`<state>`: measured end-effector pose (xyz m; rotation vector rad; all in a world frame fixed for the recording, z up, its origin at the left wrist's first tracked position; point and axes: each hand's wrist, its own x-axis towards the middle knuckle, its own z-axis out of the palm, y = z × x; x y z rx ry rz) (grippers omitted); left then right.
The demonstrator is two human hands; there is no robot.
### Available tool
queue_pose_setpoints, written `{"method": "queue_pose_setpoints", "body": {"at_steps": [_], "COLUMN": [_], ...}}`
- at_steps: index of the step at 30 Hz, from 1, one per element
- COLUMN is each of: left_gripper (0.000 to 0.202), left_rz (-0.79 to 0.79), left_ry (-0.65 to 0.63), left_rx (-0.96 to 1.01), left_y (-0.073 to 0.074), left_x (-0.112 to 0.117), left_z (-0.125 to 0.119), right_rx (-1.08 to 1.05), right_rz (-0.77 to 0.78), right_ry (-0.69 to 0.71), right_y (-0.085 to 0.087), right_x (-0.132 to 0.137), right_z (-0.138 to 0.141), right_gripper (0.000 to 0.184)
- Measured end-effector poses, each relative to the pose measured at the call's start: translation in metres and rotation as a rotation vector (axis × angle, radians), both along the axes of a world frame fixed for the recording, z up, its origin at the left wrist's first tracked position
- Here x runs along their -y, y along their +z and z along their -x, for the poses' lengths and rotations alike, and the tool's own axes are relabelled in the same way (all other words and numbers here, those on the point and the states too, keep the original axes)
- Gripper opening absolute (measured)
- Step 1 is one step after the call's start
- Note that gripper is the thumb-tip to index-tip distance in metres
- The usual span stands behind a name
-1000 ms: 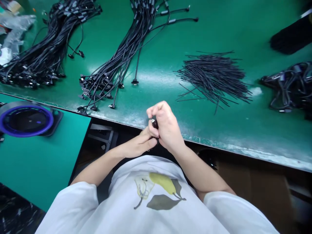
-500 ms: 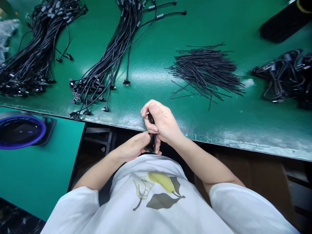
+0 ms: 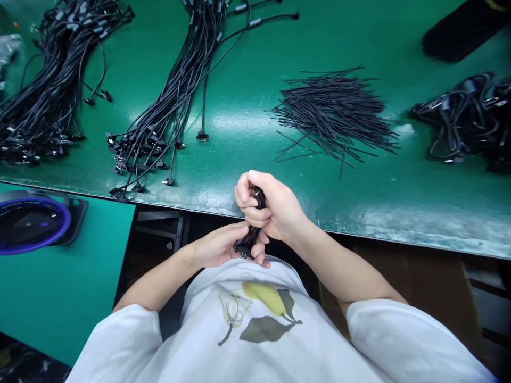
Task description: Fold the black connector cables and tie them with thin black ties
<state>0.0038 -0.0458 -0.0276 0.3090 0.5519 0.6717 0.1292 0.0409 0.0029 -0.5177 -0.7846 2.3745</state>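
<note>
Both my hands are close together over the front edge of the green bench mat (image 3: 255,197). My right hand (image 3: 275,205) is closed around the upper part of a short black cable (image 3: 252,234). My left hand (image 3: 217,246) holds the lower part, where a black connector (image 3: 242,249) with a small metal end sticks out between the fingers. The cable's upper end is hidden inside my right fist. Neither hand touches the bundles on the mat.
Bundles of black connector cables (image 3: 159,101) lie on the mat ahead and to the left (image 3: 51,80). A pile of thin black wires (image 3: 331,114) and a tangled cable heap (image 3: 459,119) lie to the right. A blue-rimmed round device (image 3: 27,226) sits on a lower teal surface (image 3: 59,298).
My hands have drawn slightly apart along the cable, and the connector now shows at the bottom, in my left hand. The whole view has shifted a little, with the mat sliding up and left.
</note>
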Motion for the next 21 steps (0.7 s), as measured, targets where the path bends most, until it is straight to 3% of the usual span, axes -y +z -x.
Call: {"method": "queue_pose_setpoints", "body": {"at_steps": [7,9,11,13,16,18,21], "left_gripper": [0.033,0.034,0.034,0.032,0.031,0.033,0.033], "left_rz": [0.103,0.113,0.099,0.078,0.066,0.081,0.099], "left_ry": [0.034,0.07,0.11,0.22,0.583,0.768,0.788], "left_rx": [0.097,0.078,0.038,-0.01,-0.084,-0.127,-0.193], "left_y": [0.007,0.01,0.012,0.012,0.009,0.007,0.006], "left_x": [0.0,0.001,0.001,-0.003,-0.016,-0.025,-0.032], "left_z": [-0.01,-0.019,-0.024,-0.024,-0.014,-0.005,0.003], "right_rx": [-0.08,-0.034,0.086,0.281,0.584,0.692,0.762], "right_rz": [0.046,0.004,-0.114,-0.364,-0.991,-1.427,-1.802], "right_ry": [0.09,0.088,-0.007,-0.235,-0.545,-0.523,-0.47], "right_y": [-0.001,-0.003,-0.005,-0.007,-0.018,-0.031,-0.053], "right_x": [-0.007,-0.01,-0.012,-0.011,-0.001,0.01,0.021], "right_z": [0.002,0.002,0.0,-0.007,-0.02,-0.024,-0.02], "right_gripper": [0.036,0.038,0.041,0.041,0.029,0.024,0.021]}}
